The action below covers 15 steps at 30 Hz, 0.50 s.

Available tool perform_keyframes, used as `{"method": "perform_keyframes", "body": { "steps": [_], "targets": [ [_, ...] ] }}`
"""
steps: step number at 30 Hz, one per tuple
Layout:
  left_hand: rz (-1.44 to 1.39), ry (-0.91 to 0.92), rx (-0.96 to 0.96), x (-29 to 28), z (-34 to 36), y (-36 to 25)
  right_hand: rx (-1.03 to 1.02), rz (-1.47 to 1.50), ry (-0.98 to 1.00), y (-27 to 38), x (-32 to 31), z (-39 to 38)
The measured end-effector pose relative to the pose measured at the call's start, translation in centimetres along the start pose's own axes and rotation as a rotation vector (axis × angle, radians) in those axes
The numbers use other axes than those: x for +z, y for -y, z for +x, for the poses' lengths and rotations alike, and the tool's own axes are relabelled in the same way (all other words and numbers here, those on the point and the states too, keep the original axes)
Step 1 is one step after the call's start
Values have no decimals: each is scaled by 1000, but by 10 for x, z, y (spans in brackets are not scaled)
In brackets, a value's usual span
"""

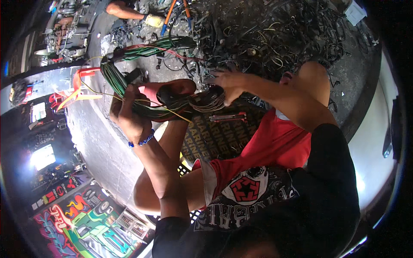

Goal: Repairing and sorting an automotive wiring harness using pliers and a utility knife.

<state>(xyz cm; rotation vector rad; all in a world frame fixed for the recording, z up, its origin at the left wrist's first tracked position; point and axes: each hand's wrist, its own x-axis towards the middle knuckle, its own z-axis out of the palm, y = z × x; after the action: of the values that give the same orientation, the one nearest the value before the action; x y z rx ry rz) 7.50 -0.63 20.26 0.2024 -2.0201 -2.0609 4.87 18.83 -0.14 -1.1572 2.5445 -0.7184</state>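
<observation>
My left hand is closed around a thick bundle of mostly green wires, with a few red and yellow strands in it. The bundle bends in a loop, and one part runs right across my lap, where it turns brown and dark. A single yellow wire crosses in front of it. Beside the bundle's right part, my right hand has its fingers stretched out and apart, over the edge of the dark wire heap. A red slim tool, perhaps a cutter knife, lies on a dark printed mat between my legs.
A large heap of tangled black wires covers the floor ahead. Another person's gloved hand is at the top, near a tool with orange and blue handles. An orange-red plastic stool or chair stands at left, and a white box far right.
</observation>
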Motion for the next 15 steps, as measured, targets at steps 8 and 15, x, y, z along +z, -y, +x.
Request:
{"method": "perform_keyframes", "body": {
  "steps": [8, 15],
  "targets": [
    [301, 270, 241, -4, 28, -3, 140, 535, -171, -11, 10, 22],
    [362, 382, 39, -14, 27, 84, 268, 916, -572, -62, -62, 32]
  ]
}}
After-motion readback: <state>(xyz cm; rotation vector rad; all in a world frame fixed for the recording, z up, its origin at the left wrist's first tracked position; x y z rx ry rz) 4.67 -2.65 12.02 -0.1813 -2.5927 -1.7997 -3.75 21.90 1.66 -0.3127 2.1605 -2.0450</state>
